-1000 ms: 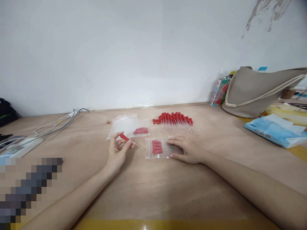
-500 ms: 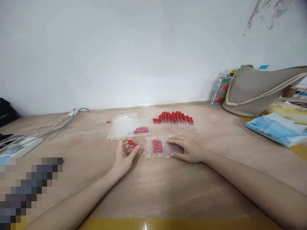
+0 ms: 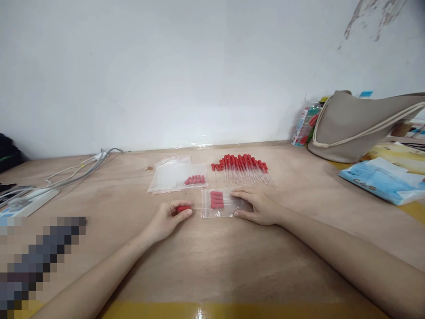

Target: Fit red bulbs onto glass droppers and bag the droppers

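Observation:
My left hand (image 3: 173, 218) pinches a dropper by its red rubber bulb (image 3: 183, 208). The thin clear tube points right, its end at the left edge of a clear zip bag (image 3: 235, 213); whether the tip is inside I cannot tell. Within the bag lie several droppers with red bulbs (image 3: 217, 200), stacked side by side, bulbs to the left. Over the bag's right end rests my right hand (image 3: 254, 206), thumb at the near edge and fingers at the far edge, holding it against the table. Behind it is a fanned pile of loose droppers (image 3: 244, 165).
Behind my left hand lie flat plastic bags (image 3: 169, 175), with a filled bag of droppers (image 3: 195, 179) on top. Cables and a power strip (image 3: 38, 201) are at left. To the right stand a grey bag (image 3: 358, 128), a plastic bottle (image 3: 302, 126) and a blue tissue pack (image 3: 378, 181).
My left hand has turned the dropper from slanted to nearly level and brought its tube in line with the bag's left edge. My right hand stays on the bag.

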A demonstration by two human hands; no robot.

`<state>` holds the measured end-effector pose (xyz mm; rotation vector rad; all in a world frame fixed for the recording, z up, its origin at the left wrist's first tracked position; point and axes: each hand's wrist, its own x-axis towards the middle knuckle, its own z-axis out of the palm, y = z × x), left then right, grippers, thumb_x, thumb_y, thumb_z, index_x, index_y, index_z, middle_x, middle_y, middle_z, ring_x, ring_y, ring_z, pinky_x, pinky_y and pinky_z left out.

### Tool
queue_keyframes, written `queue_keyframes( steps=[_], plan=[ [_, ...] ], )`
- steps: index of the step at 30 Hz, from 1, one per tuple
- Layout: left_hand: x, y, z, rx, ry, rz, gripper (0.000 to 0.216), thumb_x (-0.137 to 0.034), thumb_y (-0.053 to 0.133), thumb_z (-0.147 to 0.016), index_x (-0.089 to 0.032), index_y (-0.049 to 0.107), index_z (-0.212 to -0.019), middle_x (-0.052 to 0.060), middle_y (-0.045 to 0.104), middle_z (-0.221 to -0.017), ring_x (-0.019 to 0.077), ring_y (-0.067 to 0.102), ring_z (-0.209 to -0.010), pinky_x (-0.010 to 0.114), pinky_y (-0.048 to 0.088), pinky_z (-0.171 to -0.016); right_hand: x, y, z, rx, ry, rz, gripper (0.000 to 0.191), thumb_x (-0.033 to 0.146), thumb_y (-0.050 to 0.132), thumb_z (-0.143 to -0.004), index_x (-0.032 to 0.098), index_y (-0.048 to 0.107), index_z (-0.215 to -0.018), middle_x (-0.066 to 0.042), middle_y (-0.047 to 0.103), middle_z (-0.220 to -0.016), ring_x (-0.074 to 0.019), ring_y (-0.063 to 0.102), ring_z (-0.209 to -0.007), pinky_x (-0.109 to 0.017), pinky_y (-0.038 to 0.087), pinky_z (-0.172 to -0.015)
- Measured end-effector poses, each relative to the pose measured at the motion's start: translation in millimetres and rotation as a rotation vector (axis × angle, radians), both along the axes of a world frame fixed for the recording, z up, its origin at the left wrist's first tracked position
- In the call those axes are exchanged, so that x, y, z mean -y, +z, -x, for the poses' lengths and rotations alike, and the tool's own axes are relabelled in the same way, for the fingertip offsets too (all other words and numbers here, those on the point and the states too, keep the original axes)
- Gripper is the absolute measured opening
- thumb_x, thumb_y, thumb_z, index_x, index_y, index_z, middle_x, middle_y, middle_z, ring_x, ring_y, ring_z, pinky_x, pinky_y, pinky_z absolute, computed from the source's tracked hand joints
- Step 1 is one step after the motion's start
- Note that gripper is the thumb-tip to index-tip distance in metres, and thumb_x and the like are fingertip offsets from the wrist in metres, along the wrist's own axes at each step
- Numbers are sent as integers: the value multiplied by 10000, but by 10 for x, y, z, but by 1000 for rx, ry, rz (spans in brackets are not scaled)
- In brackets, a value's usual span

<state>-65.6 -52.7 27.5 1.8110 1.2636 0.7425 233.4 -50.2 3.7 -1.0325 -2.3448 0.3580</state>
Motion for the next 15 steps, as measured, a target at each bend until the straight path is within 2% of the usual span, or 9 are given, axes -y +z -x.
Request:
queue_keyframes(
  steps=[5,10,15],
  plan=[
    [9,154,72,-129,-200,-117,266,-330,551,-755,-194,667,-952,39,608,-861,146,559,-753,265,458,-709,7,15,-2,15,7,1,522,439,558,-759,178,484,-1205,-117,519,-1189,-235,476,-1090,-404,390,-919],
    [0,23,-64,-9,-108,-76,366,-325,592,-739,-172,586,-1071,48,635,-864,151,577,-766,267,455,-699,7,14,0,19,-3,-4,530,452,560,-754,179,486,-1202,-117,523,-1182,-240,476,-1087,-411,386,-918],
    [-50,-85,-225,83,-64,-76,361,-326,690,-646,-141,594,-941,30,626,-741,110,534,-605,236,431,-576,9,13,0,8,6,-9,533,472,553,-754,189,486,-1201,-115,529,-1172,-242,482,-1077,-414,394,-904]
  ],
)
